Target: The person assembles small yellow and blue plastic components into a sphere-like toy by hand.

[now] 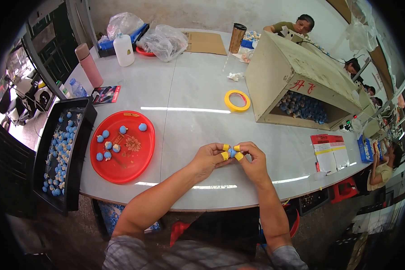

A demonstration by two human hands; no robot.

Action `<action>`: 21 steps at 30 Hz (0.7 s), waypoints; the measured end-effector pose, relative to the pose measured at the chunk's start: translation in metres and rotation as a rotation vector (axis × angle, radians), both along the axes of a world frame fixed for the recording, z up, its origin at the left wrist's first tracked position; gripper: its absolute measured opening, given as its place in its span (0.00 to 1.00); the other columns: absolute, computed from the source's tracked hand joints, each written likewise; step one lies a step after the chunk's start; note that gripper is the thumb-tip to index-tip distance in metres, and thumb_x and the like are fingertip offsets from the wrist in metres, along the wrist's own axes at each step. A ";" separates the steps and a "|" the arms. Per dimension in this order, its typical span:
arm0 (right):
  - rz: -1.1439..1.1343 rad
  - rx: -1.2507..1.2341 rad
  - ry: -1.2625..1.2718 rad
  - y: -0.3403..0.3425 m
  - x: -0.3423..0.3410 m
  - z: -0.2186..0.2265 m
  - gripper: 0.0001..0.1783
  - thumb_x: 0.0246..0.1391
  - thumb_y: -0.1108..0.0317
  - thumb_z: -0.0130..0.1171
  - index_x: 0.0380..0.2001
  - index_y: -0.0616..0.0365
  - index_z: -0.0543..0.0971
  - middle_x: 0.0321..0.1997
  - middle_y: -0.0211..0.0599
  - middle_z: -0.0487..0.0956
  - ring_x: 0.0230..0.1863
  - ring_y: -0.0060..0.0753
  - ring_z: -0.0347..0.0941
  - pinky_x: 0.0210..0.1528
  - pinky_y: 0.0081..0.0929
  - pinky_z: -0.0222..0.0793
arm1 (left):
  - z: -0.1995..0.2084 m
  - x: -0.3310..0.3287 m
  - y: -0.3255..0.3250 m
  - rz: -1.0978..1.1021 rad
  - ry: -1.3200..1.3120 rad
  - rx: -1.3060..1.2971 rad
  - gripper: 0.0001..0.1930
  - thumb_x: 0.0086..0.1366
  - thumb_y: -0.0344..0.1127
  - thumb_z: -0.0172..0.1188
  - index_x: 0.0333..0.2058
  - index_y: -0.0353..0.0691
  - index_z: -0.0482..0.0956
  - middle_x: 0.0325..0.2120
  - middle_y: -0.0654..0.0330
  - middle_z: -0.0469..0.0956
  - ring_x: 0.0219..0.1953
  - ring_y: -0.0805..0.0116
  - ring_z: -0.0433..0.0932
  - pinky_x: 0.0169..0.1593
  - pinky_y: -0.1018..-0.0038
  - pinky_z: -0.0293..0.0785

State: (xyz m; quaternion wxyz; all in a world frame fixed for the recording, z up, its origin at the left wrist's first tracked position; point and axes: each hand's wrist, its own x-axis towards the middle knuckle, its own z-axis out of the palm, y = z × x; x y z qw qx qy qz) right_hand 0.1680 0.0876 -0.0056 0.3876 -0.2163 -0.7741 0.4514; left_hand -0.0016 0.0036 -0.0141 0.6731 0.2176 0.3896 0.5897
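Over the middle of the grey table, my left hand (208,158) and my right hand (254,163) meet on a small blue ball-shaped piece (231,153). Yellow tape wraps the thumb and a fingertip of each hand. Both hands pinch the piece between these taped fingers, which cover most of it. To the left of my hands lies a red plate (137,170) with several small blue-and-cream ball-shaped pieces on it. Beyond it, a black tray (72,184) holds many more of the same kind. A yellow tape roll (236,101) rests farther back.
A cream box (274,67) with an open front full of blue pieces stands at the right. Papers (330,153) lie near the right edge. A pink flask (89,66), a white bottle (123,50), plastic bags (164,42) and a brown tumbler (237,38) stand at the back. Other people sit beyond.
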 end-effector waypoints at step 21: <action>-0.053 0.157 -0.055 -0.003 -0.001 -0.001 0.10 0.44 0.84 0.61 0.33 0.63 0.77 0.39 0.37 0.78 0.38 0.30 0.75 0.45 0.26 0.72 | -0.016 0.003 0.001 0.077 0.270 0.134 0.13 0.64 0.25 0.60 0.45 0.26 0.73 0.42 0.52 0.76 0.43 0.68 0.79 0.50 0.75 0.77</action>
